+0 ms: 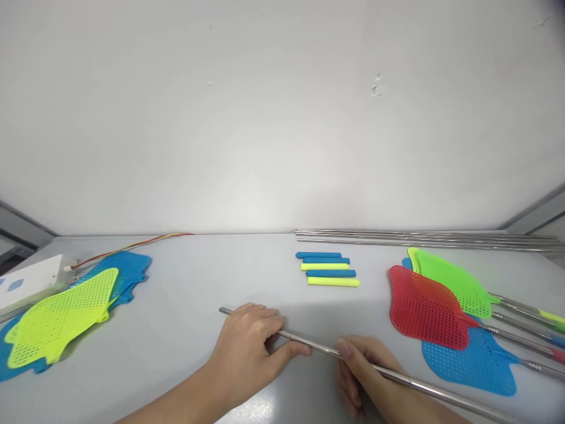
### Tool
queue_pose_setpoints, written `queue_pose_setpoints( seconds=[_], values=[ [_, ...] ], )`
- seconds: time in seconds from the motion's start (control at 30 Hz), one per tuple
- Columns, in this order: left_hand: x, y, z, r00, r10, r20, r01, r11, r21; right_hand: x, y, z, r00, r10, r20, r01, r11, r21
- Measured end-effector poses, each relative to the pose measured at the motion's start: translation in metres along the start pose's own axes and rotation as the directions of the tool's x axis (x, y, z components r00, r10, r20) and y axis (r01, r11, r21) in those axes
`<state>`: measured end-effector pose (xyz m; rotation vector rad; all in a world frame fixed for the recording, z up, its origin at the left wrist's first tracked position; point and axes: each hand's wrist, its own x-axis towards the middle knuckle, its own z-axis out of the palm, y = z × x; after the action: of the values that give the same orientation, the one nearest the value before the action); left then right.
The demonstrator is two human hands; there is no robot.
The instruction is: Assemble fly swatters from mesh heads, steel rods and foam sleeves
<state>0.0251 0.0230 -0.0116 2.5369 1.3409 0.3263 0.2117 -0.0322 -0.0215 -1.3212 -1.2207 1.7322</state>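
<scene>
A long metal rod (424,387) slants across the front of the table, its thin end to the left and its thicker end running out at the lower right. My left hand (252,338) is wrapped over it near the thin end. Farther along, my right hand (362,371) pinches the same rod between thumb and fingers. Beyond the hands lie several short handle grips: a blue grip (331,273) and a yellow grip (333,282) are the nearest.
At right, red (428,306), green (450,280) and blue (472,362) fly swatters overlap. Several metal rods (410,237) lie along the wall. At left are loose yellow (66,312) and blue swatter heads (130,268) beside a white box (33,282) with a thin cable (145,240).
</scene>
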Motion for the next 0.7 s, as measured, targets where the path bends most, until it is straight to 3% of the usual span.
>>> queue_pose_setpoints(
  seconds=[0.13,0.7],
  values=[
    [-0.0022,0.0000,0.0013,0.999,-0.016,-0.029,0.017,1.000,0.016,0.0016,0.0015,-0.0021,1.000,0.020,0.017,-0.021,0.999,0.049],
    [-0.0069,-0.0022,0.0020,0.988,0.106,-0.110,-0.100,0.993,0.061,0.0053,-0.0014,-0.0016,0.998,-0.028,0.052,0.021,0.992,0.125]
  ],
)
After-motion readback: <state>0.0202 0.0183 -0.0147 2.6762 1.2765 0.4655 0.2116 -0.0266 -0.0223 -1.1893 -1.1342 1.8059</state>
